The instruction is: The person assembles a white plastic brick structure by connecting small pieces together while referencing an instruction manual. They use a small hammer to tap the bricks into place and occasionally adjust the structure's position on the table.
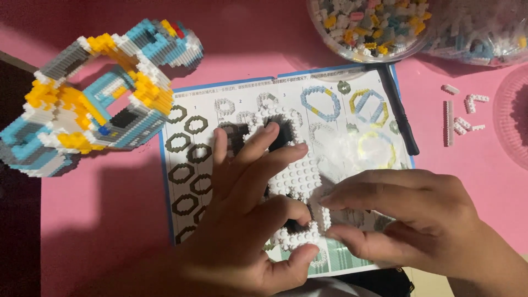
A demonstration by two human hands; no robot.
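Both hands — left hand (247, 220) and right hand (407, 220) — pinch the half-built white brick piece (294, 181) over the instruction sheet (231, 110); loose white bricks (462, 113) remain (colourful model (93, 99) stands finished).

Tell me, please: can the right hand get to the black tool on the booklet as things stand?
Probably yes. The black tool lies uncovered along the right edge of the booklet, just beyond the right hand, with nothing between them. But that hand now pinches the white brick piece, which it would have to release first.
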